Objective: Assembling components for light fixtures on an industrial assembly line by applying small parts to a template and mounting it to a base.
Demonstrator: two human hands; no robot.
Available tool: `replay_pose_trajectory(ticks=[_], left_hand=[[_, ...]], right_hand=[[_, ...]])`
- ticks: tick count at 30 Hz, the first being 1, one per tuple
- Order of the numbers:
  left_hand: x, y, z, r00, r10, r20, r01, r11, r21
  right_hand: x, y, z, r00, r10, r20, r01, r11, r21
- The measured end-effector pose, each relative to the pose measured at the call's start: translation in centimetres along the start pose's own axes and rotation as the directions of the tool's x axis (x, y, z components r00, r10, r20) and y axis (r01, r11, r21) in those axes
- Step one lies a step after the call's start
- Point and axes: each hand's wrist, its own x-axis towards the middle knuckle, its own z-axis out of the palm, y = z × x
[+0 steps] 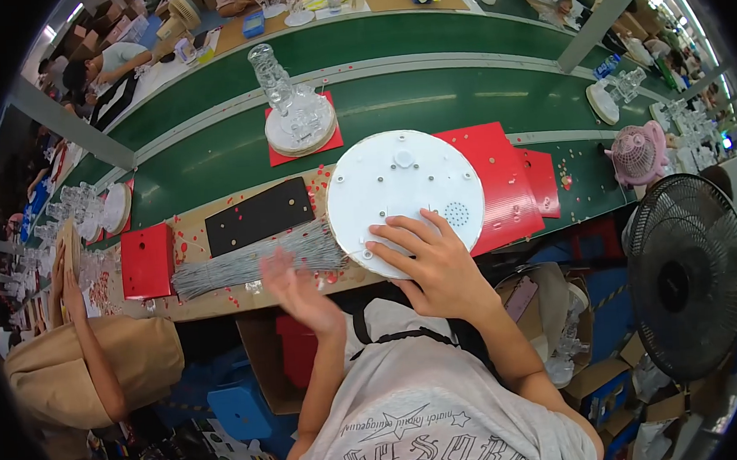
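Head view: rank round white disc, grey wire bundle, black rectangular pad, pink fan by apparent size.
1. Round white disc
2. Grey wire bundle, partly covered
3. Black rectangular pad and pink fan: too alike to rank

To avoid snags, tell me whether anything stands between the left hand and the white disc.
Nothing visible stands between the left hand and the white disc; the wire bundle lies to the disc's left.
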Motion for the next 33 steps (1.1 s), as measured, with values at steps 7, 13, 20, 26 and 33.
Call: replay_pose_trajectory(ticks=[7,13,20,26,33], left_hand=[[1.1,4.7,4.4,0.705,0.112,0.7,-0.705,0.21,0.677],[2.8,2.5,5.5,0.786,-0.305,0.538,-0.153,0.748,0.646],[1.5,2.9,4.3,0.844,-0.335,0.42,0.075,0.848,0.525],[0.2,3.0,5.7,0.809,-0.43,0.4,0.17,0.823,0.542],[0.7,3.7,6.6,0.855,-0.397,0.334,0.159,0.814,0.559]], right_hand=[[-0.7,2.1,0.3,1.0,0.002,-0.024,-0.002,1.0,-0.004],[-0.7,2.1,1.0,1.0,0.026,-0.017,-0.027,0.998,-0.048],[-9.4,23.2,-3.0,0.276,0.579,-0.767,-0.462,0.78,0.423],[-26.1,42.1,9.1,0.479,0.811,-0.337,-0.836,0.538,0.107],[-25.8,43.0,17.0,0.514,0.787,-0.341,-0.849,0.408,-0.337]])
